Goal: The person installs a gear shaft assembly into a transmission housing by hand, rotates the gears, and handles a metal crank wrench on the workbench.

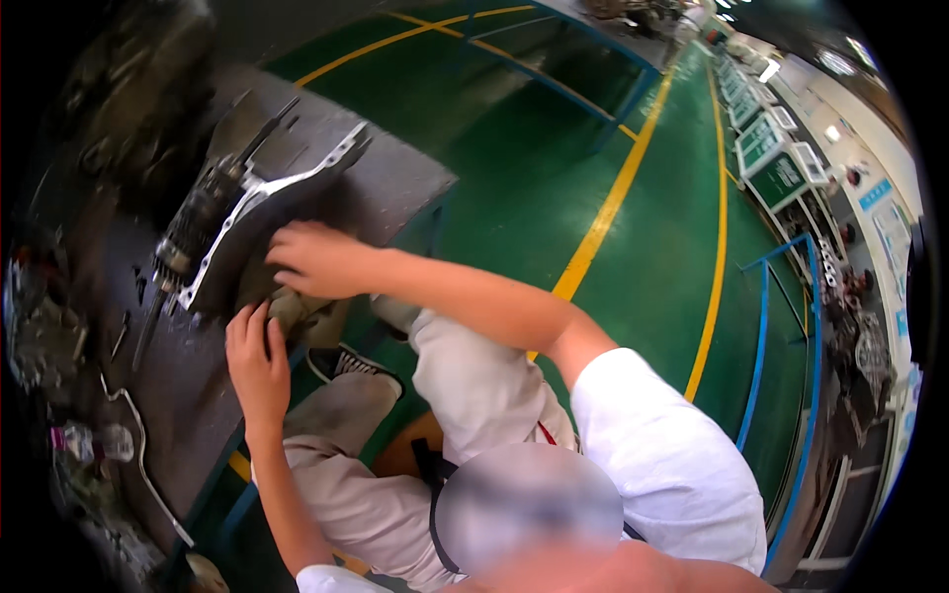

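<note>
A metal gearbox housing point(259, 275) lies at the edge of the grey workbench, its bright flange point(252, 190) curving along the far side. My right hand point(321, 259) bends its fingers over the top of the housing. Beside the narrow near end of the casing, my left hand point(259, 361) has its fingers stretched and a little apart, seemingly touching nothing. Just left of the flange sits a dark gear shaft assembly point(198, 217) with a long thin shaft. Parts of the housing are hidden behind my right hand.
A bent metal rod point(141, 435) and a clear plastic bottle point(114, 442) lie on the bench at left, near greasy metal parts point(44, 346). Blue metal frames point(761, 346) and a wall-side row of cabinets point(776, 163) stand to the right. Yellow lines cross the green floor point(514, 217).
</note>
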The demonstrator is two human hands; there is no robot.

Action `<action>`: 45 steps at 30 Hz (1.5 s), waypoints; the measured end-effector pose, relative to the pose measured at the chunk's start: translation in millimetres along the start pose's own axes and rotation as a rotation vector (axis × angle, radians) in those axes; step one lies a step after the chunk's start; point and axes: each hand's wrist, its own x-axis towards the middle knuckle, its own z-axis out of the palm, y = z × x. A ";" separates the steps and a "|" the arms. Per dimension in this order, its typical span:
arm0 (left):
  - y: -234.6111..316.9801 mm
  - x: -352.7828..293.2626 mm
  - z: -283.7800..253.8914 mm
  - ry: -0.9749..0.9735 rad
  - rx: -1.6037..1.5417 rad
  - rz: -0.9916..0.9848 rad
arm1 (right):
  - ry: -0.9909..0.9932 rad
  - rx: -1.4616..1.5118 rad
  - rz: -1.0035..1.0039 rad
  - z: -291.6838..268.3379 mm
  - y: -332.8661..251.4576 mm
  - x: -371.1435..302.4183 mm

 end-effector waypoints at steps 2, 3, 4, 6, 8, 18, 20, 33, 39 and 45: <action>-7.1 -2.3 -1.2 0.034 0.002 -0.020 | -0.024 0.051 0.008 -6.5 -3.6 8.7; -8.3 -2.9 -2.5 0.050 -0.005 -0.038 | -0.003 0.070 -0.008 -7.4 -5.6 15.2; -9.6 0.3 -5.3 0.073 0.002 -0.057 | -0.024 0.082 -0.018 -8.5 -4.3 20.1; -15.5 -2.2 -15.8 0.117 0.022 -0.042 | -0.023 0.062 0.007 -5.1 -13.3 27.5; -15.0 1.6 -14.9 0.218 -0.035 0.020 | -0.088 -0.010 0.063 -20.2 -23.8 31.5; -19.4 -28.3 -16.0 0.629 -0.099 0.127 | -0.098 0.087 0.028 -0.3 -62.4 21.8; -25.3 -33.9 -12.4 0.637 -0.097 0.083 | -0.109 0.069 0.049 2.5 -71.7 20.1; -44.4 -35.8 -12.2 0.563 -0.124 0.100 | -0.123 0.100 0.210 14.9 -47.7 26.6; -46.6 -35.8 -1.9 0.512 -0.096 0.119 | -0.155 0.101 0.218 14.3 -37.8 22.7; -38.6 -35.4 1.3 0.509 -0.061 0.102 | -0.200 0.080 0.251 8.6 -41.7 20.6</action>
